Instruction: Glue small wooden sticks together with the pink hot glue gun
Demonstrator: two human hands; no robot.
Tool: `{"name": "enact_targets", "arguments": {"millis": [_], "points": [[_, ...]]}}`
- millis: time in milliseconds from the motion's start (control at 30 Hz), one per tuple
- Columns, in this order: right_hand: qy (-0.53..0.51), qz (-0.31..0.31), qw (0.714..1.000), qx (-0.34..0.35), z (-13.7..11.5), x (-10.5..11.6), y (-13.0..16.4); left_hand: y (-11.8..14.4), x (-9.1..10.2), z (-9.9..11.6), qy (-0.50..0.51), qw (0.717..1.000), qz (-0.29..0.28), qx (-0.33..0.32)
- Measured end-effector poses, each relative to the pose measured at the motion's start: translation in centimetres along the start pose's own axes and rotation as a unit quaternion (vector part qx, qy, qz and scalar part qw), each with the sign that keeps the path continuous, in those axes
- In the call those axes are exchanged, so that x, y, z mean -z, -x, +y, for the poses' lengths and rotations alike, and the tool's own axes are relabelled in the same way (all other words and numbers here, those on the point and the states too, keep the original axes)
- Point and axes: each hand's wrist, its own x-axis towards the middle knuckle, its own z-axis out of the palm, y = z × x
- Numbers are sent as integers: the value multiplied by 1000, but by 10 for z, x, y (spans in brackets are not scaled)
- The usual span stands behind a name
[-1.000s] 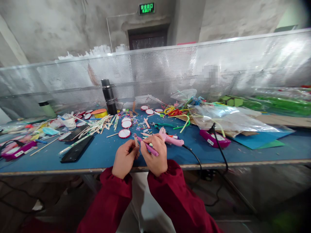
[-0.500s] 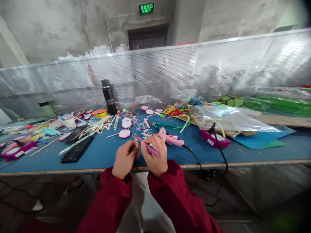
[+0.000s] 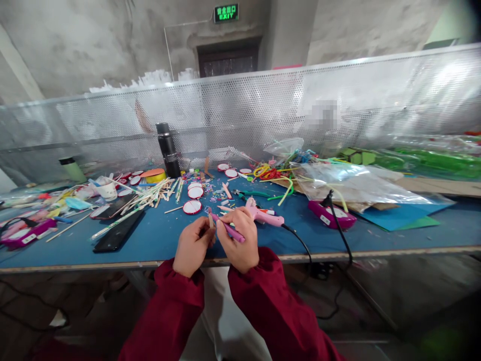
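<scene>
Head view shows the left hand (image 3: 192, 245) pinching a small wooden stick (image 3: 210, 219) upright at the table's (image 3: 158, 240) near edge, while the right hand (image 3: 240, 240) grips a pink marker (image 3: 228, 229), its tip against the stick. The colouring looks under way, not finished; the pink glue gun (image 3: 265, 215) lies untouched just behind.

A blue worktable (image 3: 413, 231) stands before a perforated metal screen (image 3: 263, 110), grey concrete wall (image 3: 75, 40) and green exit sign (image 3: 226, 12).

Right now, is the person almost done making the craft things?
Partly. Several red-rimmed white discs already lie on the blue table. The right hand holds a pink pen against a small stick pinched by the left hand. Many loose sticks remain unused.
</scene>
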Motion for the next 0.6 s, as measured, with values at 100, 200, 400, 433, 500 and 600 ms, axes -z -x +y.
{"name": "enact_targets", "arguments": {"millis": [100,200,400,433,500,600], "points": [[-1,6,1000,-3,-1,0,0,0,0,1,-4,1000,-2,-2],[-4,1,1000,-4,-1,0,-1,0,0,2,-7,1000,-1,-2],[-3,6,1000,-1,-2,0,-2,0,0,2,-14,1000,-3,2],[-2,6,1000,-1,-2,0,-2,0,-1,2,-13,1000,-2,3],[-2,4,1000,-1,-3,1,-2,0,-1,2,-13,1000,0,3],[-1,1,1000,1,-3,1,-2,0,-1,3,-20,1000,2,2]]}}
